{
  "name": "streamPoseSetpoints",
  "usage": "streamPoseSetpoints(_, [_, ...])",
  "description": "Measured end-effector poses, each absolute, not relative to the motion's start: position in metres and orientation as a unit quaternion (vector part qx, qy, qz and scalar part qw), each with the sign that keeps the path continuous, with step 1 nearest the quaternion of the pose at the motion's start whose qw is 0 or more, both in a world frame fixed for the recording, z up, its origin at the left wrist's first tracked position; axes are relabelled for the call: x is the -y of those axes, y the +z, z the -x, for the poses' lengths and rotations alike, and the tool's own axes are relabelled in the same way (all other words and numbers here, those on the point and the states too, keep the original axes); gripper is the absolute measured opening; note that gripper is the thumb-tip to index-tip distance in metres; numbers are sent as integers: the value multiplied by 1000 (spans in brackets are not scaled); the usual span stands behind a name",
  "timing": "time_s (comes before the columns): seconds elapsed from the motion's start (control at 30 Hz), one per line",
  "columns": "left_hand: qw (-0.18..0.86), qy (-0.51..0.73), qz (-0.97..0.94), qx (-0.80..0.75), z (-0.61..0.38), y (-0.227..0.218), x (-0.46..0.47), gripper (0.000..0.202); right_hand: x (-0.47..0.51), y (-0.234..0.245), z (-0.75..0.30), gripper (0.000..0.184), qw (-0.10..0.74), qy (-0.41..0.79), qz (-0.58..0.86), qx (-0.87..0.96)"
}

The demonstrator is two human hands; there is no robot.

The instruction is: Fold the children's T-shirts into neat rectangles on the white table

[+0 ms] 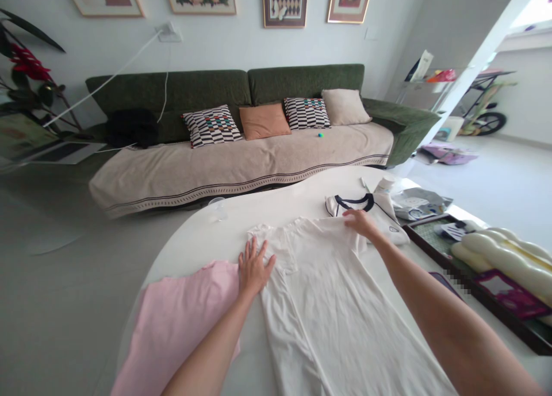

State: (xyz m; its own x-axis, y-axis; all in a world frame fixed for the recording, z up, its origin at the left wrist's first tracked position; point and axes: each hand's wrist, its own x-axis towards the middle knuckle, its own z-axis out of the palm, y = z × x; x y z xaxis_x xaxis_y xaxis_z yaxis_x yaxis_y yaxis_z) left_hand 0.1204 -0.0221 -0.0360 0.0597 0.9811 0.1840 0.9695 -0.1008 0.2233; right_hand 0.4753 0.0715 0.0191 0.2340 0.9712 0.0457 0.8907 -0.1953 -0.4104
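A long off-white garment lies spread over the white table, its left side folded inward along its length. My left hand rests on its upper left part with the fingers spread flat. At its upper right shoulder is my right hand, fingers bent together at the fabric's edge; they appear to pinch it. Just beyond that hand lies a folded white shirt with dark neck trim. A pink garment lies flat to the left, partly behind my left forearm.
A dark-rimmed tray holding a cream puffy object stands on the right, near a silver plastic packet. A clear cup sits by the table's far left edge. Behind stands a green sofa with cushions.
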Motion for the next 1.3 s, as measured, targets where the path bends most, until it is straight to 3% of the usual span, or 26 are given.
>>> streamPoseSetpoints(0.1, [23,139,-727,-672,-121,-35,22,54,-80,22,-476,15,156,94,749,637])
streamPoseSetpoints(0.33, [32,118,-726,-676,-121,-32,22,56,-91,23,-472,26,132,39,751,646])
streamPoseSetpoints(0.57, [21,111,-728,-677,-121,-31,23,55,-112,8,-428,22,91,111,628,765])
streamPoseSetpoints(0.7, [8,114,-731,-673,-121,-33,22,54,-119,2,-424,12,69,125,630,763])
streamPoseSetpoints(0.93, [12,113,-730,-674,-121,-32,22,55,-127,0,-428,29,58,128,685,715])
streamPoseSetpoints(1.3, [18,115,-731,-672,-121,-31,22,55,-130,14,-428,19,79,134,687,710])
